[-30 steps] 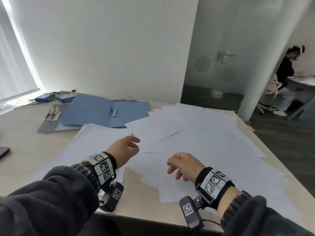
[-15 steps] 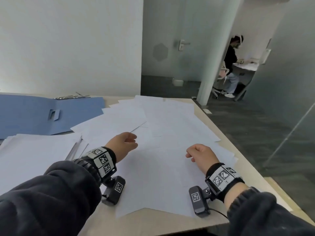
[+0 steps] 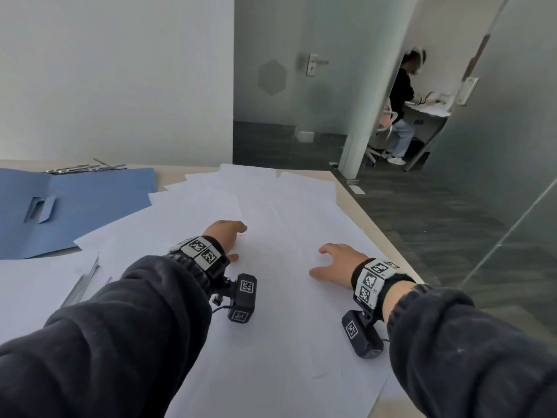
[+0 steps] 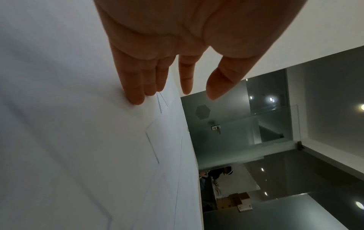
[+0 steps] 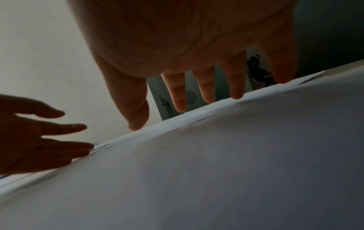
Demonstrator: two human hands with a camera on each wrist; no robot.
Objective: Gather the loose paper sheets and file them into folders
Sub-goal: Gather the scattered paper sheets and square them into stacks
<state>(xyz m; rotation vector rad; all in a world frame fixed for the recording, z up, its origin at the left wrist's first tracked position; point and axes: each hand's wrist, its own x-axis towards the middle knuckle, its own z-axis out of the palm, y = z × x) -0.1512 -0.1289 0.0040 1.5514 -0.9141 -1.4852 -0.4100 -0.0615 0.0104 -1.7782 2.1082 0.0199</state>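
Observation:
Several loose white paper sheets [image 3: 271,212] lie fanned and overlapping across the right half of the table. My left hand [image 3: 226,235] reaches over them with fingers straight; in the left wrist view its fingertips [image 4: 135,97] touch a sheet [image 4: 78,140]. My right hand [image 3: 333,260] hovers low over the sheets [image 5: 216,163] with fingers spread and straight, holding nothing. An open blue folder [image 3: 84,203] lies flat at the far left. A neater stack of sheets [image 3: 39,285] sits at the near left.
Metal fastener strips [image 3: 87,167] lie behind the folder. The table's right edge [image 3: 373,224] runs diagonally, with dark floor beyond. A pillar [image 3: 361,116] and a glass partition [image 3: 512,176] stand to the right. A person [image 3: 401,107] sits at a desk far back.
My left hand let go of the sheet corner it was pinching and straightened onto the papers. My right hand uncurled and spread. The head view stays turned right, as half a second ago.

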